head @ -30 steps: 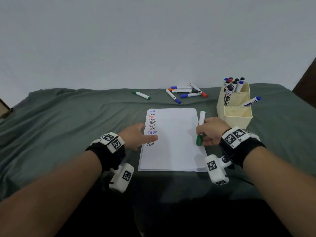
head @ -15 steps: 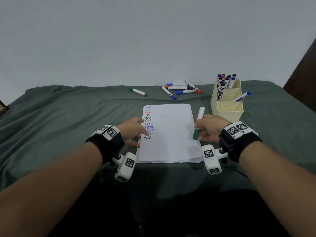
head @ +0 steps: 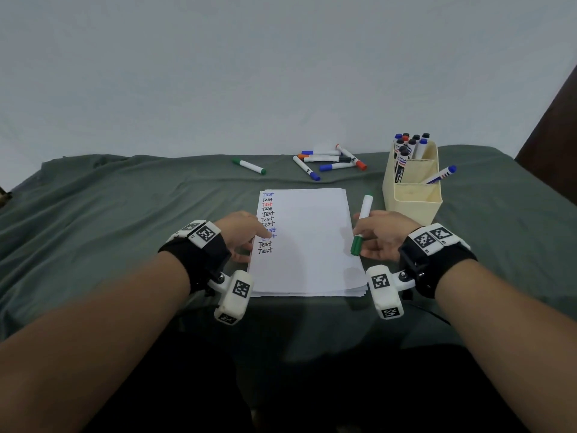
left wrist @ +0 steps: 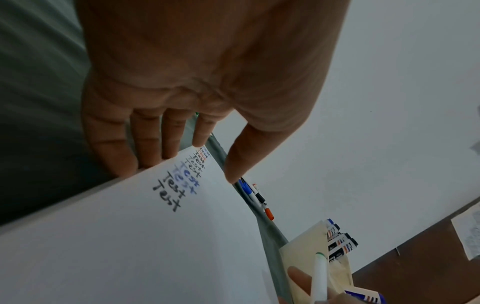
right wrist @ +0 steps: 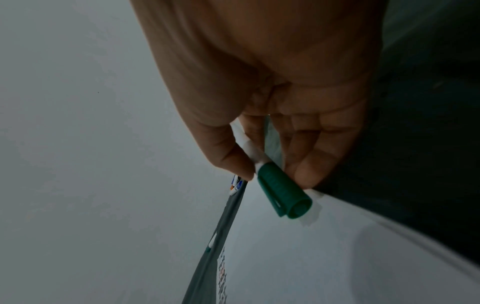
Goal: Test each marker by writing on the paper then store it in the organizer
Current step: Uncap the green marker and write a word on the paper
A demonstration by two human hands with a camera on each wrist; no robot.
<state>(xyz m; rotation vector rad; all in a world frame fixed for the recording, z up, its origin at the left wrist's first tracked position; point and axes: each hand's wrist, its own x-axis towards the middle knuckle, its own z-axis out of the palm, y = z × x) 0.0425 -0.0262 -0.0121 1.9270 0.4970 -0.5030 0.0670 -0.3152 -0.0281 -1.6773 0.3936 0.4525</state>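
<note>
- A green marker is pinched in the right hand, thumb on one side of the white barrel and curled fingers on the other, just behind the cap.
- The green cap is seen still fitted; it points back toward the person and down, while the barrel's far end rises past the knuckles toward the organizer.
- The capped end is held just above the right edge of the paper; whether it touches the sheet cannot be told.
- The left hand is laid with straight fingers on the left edge of the paper, beside the column of written words; nothing is gripped by it.
- In the left wrist view the fingertips are seen at the paper's edge, with the thumb held apart above the sheet.
- The words are written in black, blue and red down the left margin; the rest of the sheet is blank.
- The cream organizer stands on the green cloth just beyond and to the right of the right hand, with several markers upright in its rear compartment and a blue marker leaning out over its right rim.
- Further back on the cloth a cluster of loose markers is seen, and a second green marker lies apart to its left.
</note>
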